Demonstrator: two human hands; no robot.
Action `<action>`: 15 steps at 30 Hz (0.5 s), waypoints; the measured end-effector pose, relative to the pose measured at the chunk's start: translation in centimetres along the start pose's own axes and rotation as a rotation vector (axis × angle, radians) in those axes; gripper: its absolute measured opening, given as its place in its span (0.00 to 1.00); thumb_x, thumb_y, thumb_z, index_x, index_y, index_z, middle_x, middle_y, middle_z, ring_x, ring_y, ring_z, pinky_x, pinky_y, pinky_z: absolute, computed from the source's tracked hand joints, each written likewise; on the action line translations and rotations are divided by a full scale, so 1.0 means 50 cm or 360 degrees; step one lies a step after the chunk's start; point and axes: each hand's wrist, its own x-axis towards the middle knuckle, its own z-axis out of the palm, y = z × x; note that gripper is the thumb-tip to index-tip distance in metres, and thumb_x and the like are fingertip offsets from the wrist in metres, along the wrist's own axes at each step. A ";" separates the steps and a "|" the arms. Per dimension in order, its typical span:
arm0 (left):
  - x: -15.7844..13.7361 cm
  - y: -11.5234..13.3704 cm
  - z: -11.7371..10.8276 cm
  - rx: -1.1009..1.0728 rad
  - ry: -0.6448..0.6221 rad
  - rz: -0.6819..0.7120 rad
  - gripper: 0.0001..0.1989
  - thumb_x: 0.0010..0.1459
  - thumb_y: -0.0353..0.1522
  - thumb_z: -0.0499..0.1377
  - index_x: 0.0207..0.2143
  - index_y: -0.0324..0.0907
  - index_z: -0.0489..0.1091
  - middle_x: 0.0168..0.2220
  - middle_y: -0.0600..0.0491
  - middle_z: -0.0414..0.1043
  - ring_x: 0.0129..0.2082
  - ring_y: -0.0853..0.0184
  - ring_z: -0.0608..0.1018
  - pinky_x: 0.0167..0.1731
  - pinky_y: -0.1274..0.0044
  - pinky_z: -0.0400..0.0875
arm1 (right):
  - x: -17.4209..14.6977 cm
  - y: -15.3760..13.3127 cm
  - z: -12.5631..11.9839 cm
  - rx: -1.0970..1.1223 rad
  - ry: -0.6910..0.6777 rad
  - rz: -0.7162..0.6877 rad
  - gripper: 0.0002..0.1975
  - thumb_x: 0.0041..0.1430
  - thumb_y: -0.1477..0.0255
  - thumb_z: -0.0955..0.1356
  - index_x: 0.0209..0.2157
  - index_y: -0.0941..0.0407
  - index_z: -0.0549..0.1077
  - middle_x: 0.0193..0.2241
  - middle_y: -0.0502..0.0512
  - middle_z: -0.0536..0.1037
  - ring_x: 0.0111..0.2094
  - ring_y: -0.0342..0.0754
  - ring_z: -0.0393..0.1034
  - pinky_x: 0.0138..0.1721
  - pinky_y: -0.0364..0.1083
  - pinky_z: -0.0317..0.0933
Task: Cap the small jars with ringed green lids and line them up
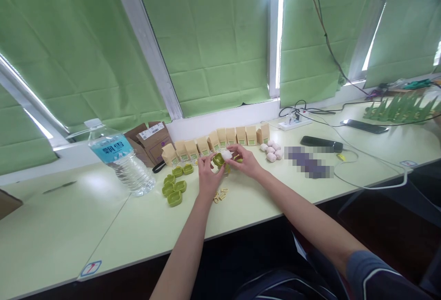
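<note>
My left hand (209, 178) is closed on a small olive-green plastic shell (217, 160) above the middle of the table. Right beside it, my right hand (247, 162) pinches a white rounded piece (226, 154) against or just next to the shell; whether the two are joined I cannot tell. More olive-green shells (174, 198) lie loose to the left of my hands. Below my fingers are several small yellow clip-like parts (221, 195). A cluster of pale pinkish rounded pieces (271, 151) lies to the right.
Behind my hands runs a row of small brown paper boxes (241, 136). A large water bottle (122, 162) and a cardboard box (151, 141) stand left. To the right are a black device (321, 144), a phone (365, 126), a power strip (294, 122) and trailing cables.
</note>
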 end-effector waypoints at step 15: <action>0.002 -0.017 0.006 0.0007 -0.0138 0.0083 0.23 0.56 0.35 0.64 0.55 0.45 0.69 0.51 0.46 0.75 0.52 0.57 0.74 0.53 0.63 0.67 | 0.000 0.006 0.003 0.0023 -0.0041 0.0000 0.21 0.54 0.61 0.73 0.47 0.54 0.72 0.43 0.56 0.78 0.38 0.46 0.74 0.41 0.47 0.71</action>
